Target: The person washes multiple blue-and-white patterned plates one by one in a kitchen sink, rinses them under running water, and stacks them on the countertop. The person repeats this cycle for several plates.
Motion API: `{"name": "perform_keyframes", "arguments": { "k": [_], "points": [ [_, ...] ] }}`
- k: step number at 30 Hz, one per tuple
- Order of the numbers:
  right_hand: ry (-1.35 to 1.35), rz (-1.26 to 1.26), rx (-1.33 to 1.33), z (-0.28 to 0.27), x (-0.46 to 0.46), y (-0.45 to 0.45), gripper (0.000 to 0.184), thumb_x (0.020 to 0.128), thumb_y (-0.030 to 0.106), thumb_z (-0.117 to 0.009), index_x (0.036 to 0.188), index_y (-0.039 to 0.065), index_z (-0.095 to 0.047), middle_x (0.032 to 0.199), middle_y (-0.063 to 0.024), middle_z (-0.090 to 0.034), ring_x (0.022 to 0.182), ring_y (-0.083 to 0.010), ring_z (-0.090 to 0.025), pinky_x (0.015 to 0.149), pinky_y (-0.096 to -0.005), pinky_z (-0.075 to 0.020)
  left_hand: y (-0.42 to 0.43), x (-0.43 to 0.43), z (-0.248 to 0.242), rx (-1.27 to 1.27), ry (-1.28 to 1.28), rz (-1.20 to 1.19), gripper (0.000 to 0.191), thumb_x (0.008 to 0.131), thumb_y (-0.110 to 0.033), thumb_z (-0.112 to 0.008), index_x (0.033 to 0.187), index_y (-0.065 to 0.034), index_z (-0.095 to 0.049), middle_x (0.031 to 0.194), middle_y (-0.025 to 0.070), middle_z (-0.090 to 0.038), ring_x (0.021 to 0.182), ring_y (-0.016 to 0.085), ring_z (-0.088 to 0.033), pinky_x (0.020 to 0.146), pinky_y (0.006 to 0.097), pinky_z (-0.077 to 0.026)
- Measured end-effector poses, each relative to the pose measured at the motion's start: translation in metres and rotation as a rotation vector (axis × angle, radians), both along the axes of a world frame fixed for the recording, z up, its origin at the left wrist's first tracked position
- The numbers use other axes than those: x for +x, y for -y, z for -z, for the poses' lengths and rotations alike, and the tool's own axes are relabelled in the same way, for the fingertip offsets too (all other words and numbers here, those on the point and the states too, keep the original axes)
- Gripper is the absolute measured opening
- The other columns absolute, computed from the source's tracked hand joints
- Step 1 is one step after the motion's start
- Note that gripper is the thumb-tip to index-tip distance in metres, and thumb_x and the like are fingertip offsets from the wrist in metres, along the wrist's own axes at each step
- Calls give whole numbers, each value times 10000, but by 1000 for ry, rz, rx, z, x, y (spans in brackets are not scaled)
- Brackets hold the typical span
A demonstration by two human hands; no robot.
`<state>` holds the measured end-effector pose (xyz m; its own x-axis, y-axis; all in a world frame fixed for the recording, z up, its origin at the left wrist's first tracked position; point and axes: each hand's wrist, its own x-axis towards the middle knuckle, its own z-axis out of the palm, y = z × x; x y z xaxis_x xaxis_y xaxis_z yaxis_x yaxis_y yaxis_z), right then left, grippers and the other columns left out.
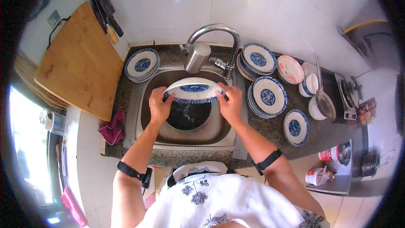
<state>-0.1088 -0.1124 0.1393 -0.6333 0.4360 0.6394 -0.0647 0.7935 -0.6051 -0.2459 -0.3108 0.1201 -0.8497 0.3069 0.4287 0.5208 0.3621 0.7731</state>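
A blue-and-white patterned plate point(194, 92) is held tilted over the stainless steel sink point(221, 133). My left hand point(159, 104) grips its left rim, the thumb on the patterned face. On the opposite rim, my right hand point(231, 103) holds it the same way. Below the plate, a dark round pan point(190, 115) lies in the basin, partly hidden by the plate. The curved chrome faucet point(216, 27) with a metal cylinder point(197, 55) attached stands behind the sink. I cannot tell whether water is running.
Blue-rimmed plates are stacked left point(142, 65) and right of the sink point(268, 96). Pink-patterned plates point(290, 69), small bowls point(311, 84) and a ladle point(325, 104) sit further right. A wooden cutting board point(82, 63) leans at left, near a magenta cloth point(114, 126). Knives point(106, 15) hang behind it.
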Motion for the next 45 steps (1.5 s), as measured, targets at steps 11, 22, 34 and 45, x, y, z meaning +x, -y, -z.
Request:
{"name": "perform_keyframes", "arguments": {
  "k": [11,22,34,45],
  "points": [
    [-39,-28,152,-11,18,0,463,600,-72,-493,1008,121,-596,980,-37,-603,986,-244,-511,875,-414,-320,5,29,-24,-131,-591,19,214,674,-109,-668,883,-157,-671,1166,41,-535,1178,311,-376,1019,521,-162],
    [61,11,28,24,27,-6,276,726,15,-548,982,97,-615,839,-88,-626,854,-253,-569,815,-417,-353,-12,35,27,-149,-232,39,288,653,3,-676,931,-42,-618,1041,91,-580,1068,340,-468,894,462,-370],
    [429,224,-206,-34,134,-101,270,815,202,-529,990,-2,-551,767,-227,-577,704,-411,-553,636,-484,-424,-119,84,-36,-309,16,359,197,790,-145,-603,753,45,-564,596,190,-524,495,253,-480,500,327,-383],
    [704,695,-249,-44,322,-227,287,751,319,-570,841,48,-601,820,-176,-595,789,-339,-572,673,-445,-440,-344,213,-23,-451,834,895,265,758,-177,-551,901,46,-566,843,133,-589,723,251,-576,545,377,-517]
  ]
}}
